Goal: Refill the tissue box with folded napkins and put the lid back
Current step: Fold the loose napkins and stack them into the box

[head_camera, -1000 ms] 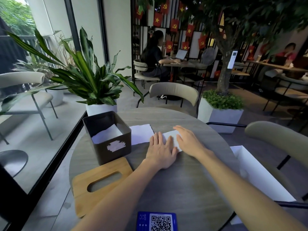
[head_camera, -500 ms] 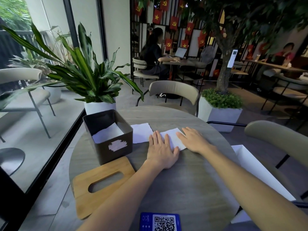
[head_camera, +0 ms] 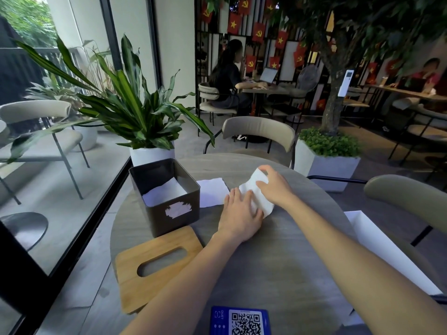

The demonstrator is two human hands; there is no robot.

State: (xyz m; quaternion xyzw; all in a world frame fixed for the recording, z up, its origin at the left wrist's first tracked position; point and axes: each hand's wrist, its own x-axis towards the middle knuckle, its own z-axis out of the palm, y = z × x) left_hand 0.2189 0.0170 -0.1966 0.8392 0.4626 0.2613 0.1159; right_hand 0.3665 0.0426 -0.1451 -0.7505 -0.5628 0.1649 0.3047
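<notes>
Both hands fold one napkin point(head_camera: 257, 189): left hand point(head_camera: 239, 213) flat, right hand point(head_camera: 273, 184) pinching it.

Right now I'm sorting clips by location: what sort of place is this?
Probably a café. A round grey wooden table carries a blue QR-code card and a dark metal tissue box, and a seated person with a laptop works at another table behind.

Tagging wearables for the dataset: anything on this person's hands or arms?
Nothing visible. Left hand and right hand are bare: no gloves, rings, watch or bands. Both forearms are uncovered as far as the frame edge; no sleeve shows.
</notes>
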